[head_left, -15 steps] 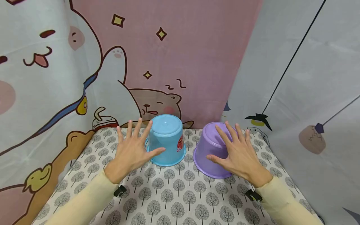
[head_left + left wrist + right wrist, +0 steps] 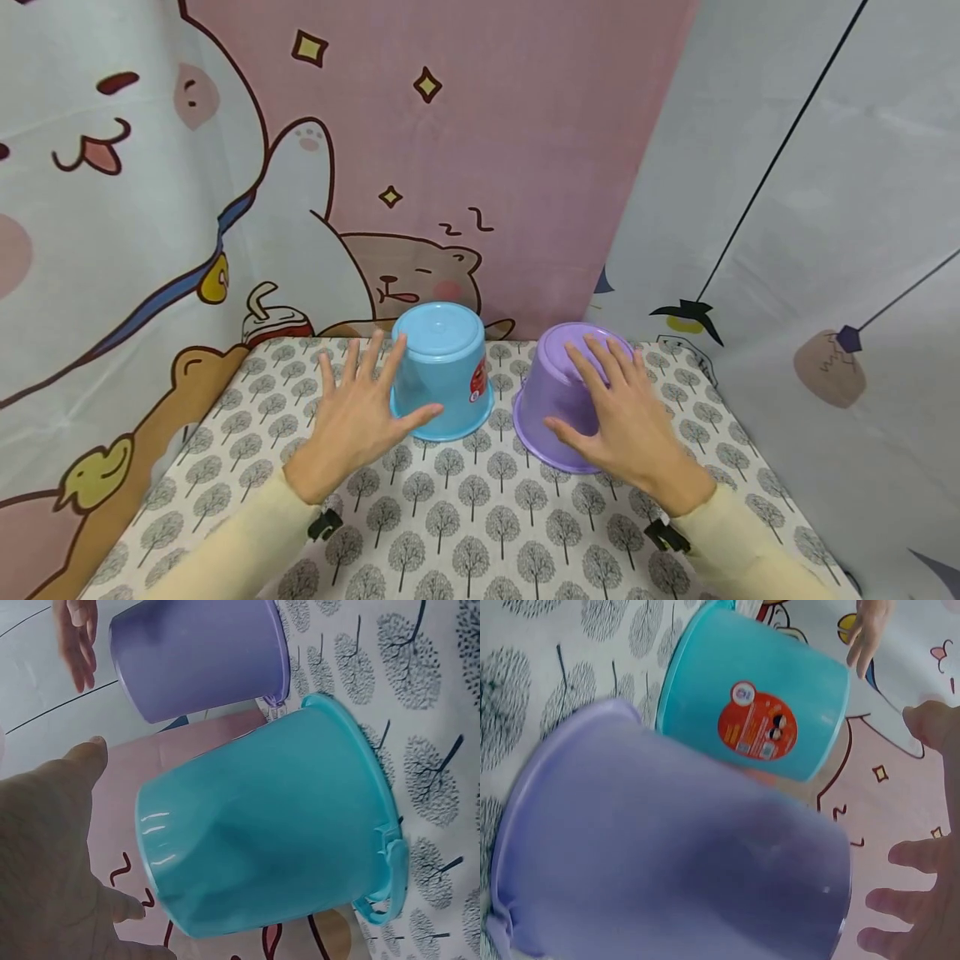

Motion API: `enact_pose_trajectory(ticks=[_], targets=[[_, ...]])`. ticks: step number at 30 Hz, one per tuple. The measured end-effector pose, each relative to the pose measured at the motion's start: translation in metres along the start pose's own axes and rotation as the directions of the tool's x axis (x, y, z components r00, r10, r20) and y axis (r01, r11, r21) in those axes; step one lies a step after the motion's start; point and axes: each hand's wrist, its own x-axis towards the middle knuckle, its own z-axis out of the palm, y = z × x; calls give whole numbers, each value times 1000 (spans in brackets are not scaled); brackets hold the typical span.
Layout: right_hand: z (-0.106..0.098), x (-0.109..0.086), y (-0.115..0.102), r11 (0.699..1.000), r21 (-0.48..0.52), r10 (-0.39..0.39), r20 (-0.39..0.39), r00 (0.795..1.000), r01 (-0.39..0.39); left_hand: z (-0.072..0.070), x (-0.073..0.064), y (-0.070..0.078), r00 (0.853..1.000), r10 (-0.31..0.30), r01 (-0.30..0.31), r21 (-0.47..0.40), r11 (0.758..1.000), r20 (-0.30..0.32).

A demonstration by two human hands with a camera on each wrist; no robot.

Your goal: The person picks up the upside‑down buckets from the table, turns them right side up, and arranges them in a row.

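Blue bucket [image 2: 446, 387], purple bucket [image 2: 552, 395]: smooth tapered plastic

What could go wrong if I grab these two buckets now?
Slipping: the blue bucket and purple bucket stand upside down, narrowing toward the top, so the left hand or right hand might slide off their smooth sides.

Knocking: they stand close together, so moving one could bump the other.

Snagging: the handle low on the blue bucket might catch the left hand.
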Motion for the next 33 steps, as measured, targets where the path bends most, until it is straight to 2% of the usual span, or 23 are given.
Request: enact_pose_trajectory(ticks=[7,12,15,19,22,27,33], targets=[[16,4,-25,993,48,-101,-51,994,103,13,-7,-6,1000,-24,24,10,1000,10],[30,7,-44,984,101,-146,-24,989,148,21,-13,-12,997,-45,46,-8,999,59],[40,11,-54,977,151,-151,10,988,148,26,-14,-16,996,-50,52,-19,998,80],[56,18,-63,971,222,-108,73,991,90,31,-13,-21,992,-60,66,-46,997,114],[69,22,-64,959,282,-48,139,989,7,35,-12,-25,985,-74,87,-75,993,159],[92,29,-64,928,358,21,237,971,-108,46,-10,-32,965,-93,123,-112,986,243],[114,37,-65,879,423,79,330,941,-222,64,-5,-46,944,-113,164,-143,976,309]])
